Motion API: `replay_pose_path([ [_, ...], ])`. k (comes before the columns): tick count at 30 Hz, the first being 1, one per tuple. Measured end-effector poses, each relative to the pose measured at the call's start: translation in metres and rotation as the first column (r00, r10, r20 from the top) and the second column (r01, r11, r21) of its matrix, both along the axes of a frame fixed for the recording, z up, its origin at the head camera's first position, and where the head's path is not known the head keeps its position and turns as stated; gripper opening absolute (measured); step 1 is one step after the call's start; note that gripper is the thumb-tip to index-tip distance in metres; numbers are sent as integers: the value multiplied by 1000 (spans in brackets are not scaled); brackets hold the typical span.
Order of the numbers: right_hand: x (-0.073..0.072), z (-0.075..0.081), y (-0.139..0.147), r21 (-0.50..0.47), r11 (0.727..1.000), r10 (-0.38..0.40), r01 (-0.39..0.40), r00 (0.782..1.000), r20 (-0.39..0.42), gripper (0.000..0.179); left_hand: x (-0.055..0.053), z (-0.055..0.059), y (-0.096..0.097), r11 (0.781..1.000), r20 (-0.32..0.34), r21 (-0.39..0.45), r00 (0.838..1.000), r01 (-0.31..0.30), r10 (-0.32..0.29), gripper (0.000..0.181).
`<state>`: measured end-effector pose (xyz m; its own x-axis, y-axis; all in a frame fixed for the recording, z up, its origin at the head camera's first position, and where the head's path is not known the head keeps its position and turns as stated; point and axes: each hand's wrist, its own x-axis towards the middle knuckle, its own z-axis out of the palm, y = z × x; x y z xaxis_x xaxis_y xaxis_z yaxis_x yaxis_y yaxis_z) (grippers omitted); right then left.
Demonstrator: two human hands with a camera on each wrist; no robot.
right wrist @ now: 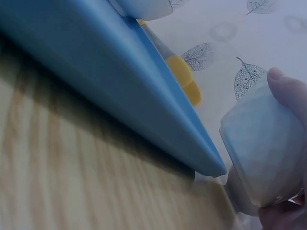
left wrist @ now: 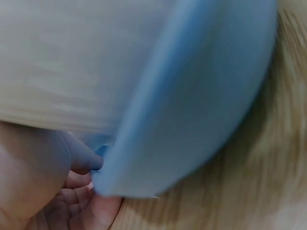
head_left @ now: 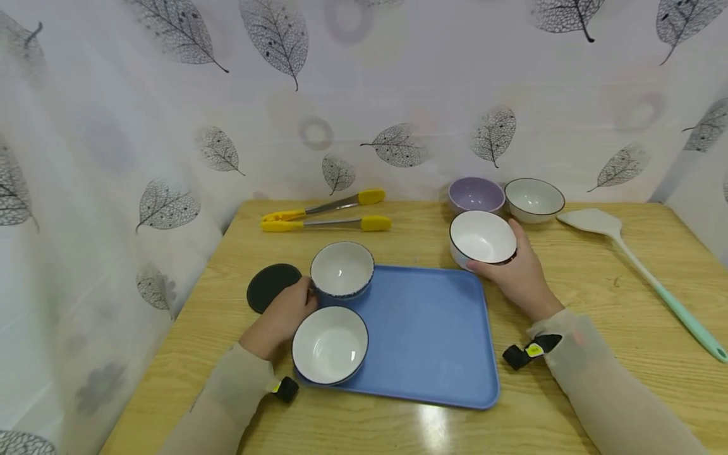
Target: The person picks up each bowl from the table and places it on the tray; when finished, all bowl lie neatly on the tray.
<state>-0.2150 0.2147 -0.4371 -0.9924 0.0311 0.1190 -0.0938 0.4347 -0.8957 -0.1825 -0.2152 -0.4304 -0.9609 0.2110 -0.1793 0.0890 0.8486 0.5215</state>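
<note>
My right hand (head_left: 520, 275) grips a white bowl (head_left: 483, 237) with a dark rim, thumb at the near side and fingers round the right. In the right wrist view that bowl (right wrist: 266, 143) shows a faceted outer wall. At the left, my left hand (head_left: 287, 316) pinches the edge of the blue tray (head_left: 426, 335); the left wrist view has its thumb (left wrist: 84, 155) above the rim and fingers below. Two white bowls stand on the tray's left side: a speckle-rimmed bowl (head_left: 342, 270) behind and a dark-rimmed bowl (head_left: 331, 345) in front.
A black disc (head_left: 273, 287) lies left of the tray. Yellow-tipped tongs (head_left: 332, 213) lie behind it. At the back right stand a purple bowl (head_left: 476, 194) and another white bowl (head_left: 534, 199), with a pale green spatula (head_left: 643, 262) to their right. A leaf-print curtain (head_left: 398, 95) hangs behind.
</note>
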Motion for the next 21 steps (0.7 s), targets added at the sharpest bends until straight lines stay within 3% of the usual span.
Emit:
replay_pose_path([
  [11, 8, 14, -10, 24, 997, 77, -77, 997, -2, 126, 0, 1, 1, 1000, 3, -7, 1000, 8, -8, 31],
  [21, 19, 20, -29, 32, 973, 229, -230, 973, 25, 123, -1, 2, 1, 1000, 24, -7, 1000, -2, 2, 32],
])
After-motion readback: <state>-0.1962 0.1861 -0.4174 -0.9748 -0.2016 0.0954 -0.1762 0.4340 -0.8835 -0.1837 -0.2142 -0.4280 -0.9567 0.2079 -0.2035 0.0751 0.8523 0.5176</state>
